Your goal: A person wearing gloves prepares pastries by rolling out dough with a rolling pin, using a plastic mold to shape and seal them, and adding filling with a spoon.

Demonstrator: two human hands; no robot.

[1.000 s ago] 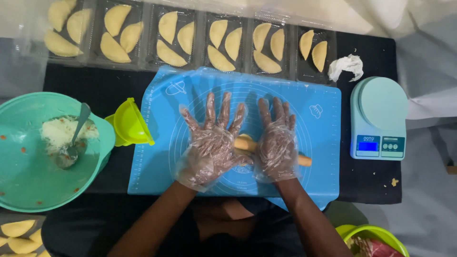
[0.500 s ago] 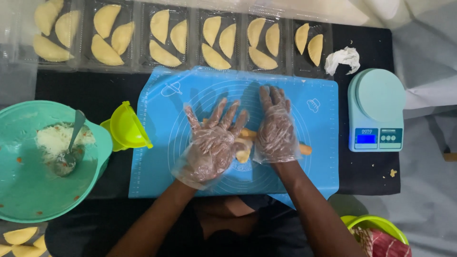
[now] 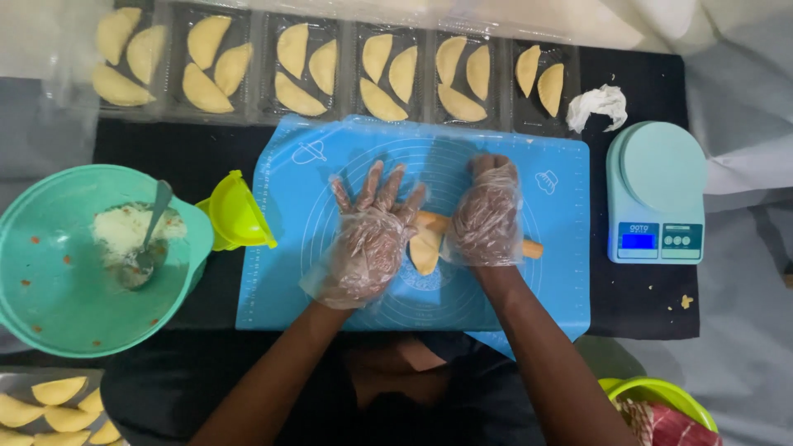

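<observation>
Fingers, left hand point(image 3: 369, 239): spread wide and flat inside a clear plastic glove, pressing down on the left end of the rolling pin point(image 3: 530, 247); they grip nothing.
Fingers, right hand point(image 3: 486, 219): gloved too, curled over the middle of the pin; from above it cannot be told whether they clasp it or only press on it.
Rolling pin: thin, wooden, lying across the mat from left to right; only its right tip and a short stretch between the hands show.
Dough piece point(image 3: 426, 250): pale yellow, flattened, lying under the pin between the two hands, touching the left palm's edge and just beside the right hand.
Surface: blue silicone mat point(image 3: 289, 272) with printed circles, spread on a black table point(image 3: 644, 289); grey cloth shows at the right edge.
Behind the mat: clear plastic trays point(image 3: 248, 107) in a row, each holding folded half-moon pastries point(image 3: 299, 97).
Left of the mat: yellow folding press point(image 3: 235, 213), touching the mat's edge; beside it a teal bowl point(image 3: 49, 289) with white filling and a spoon point(image 3: 149, 239).
Right of the mat: teal kitchen scale point(image 3: 657, 192), its small screen lit; a crumpled white tissue point(image 3: 599, 104) behind it.
Near corners: more pastries on a tray at lower left point(image 3: 49, 405); a green bowl point(image 3: 652, 390) with red meat at lower right.
In the way: the gloved hands hide most of the pin and part of the dough.
</observation>
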